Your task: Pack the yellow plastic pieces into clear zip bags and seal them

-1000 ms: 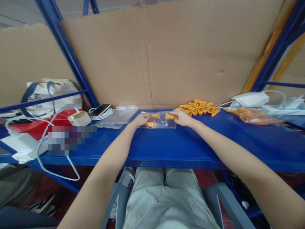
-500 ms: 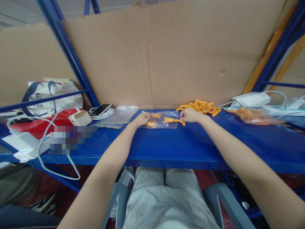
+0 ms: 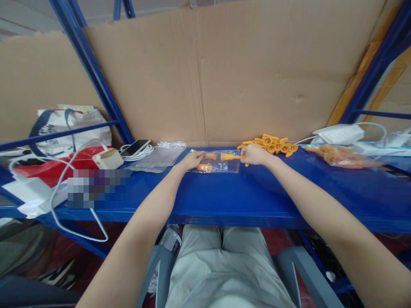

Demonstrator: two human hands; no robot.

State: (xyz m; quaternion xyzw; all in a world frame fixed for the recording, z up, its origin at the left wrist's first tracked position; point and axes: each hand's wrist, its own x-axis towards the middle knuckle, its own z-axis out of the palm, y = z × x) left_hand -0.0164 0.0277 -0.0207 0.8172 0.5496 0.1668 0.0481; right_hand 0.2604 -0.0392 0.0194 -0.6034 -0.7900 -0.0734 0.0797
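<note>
A clear plastic bag [image 3: 221, 168] lies flat on the blue shelf, with orange horn-shaped plastic pieces [image 3: 204, 167] inside its left part. My left hand [image 3: 193, 160] is closed on the bag's left end. Its fingertips are partly hidden. My right hand [image 3: 252, 154] is at the bag's right end, fingers closed round the narrow end of another orange horn-shaped piece [image 3: 227, 156]. That piece's wide end points left over the bag; whether it is inside the bag I cannot tell. Just behind the right hand lies a pile of similar orange pieces [image 3: 276, 146].
Flat plastic bags [image 3: 157, 157] lie left of my left hand, beside a phone [image 3: 136, 147] on a coiled white cable. A filled bag of orange pieces [image 3: 340, 155] is at the right. Cardboard [image 3: 257, 77] walls the back of the blue shelf [image 3: 224, 201].
My right hand has shifted slightly left and now covers the narrow end of the orange piece, which showed below it before. The left hand stays on the bag.
</note>
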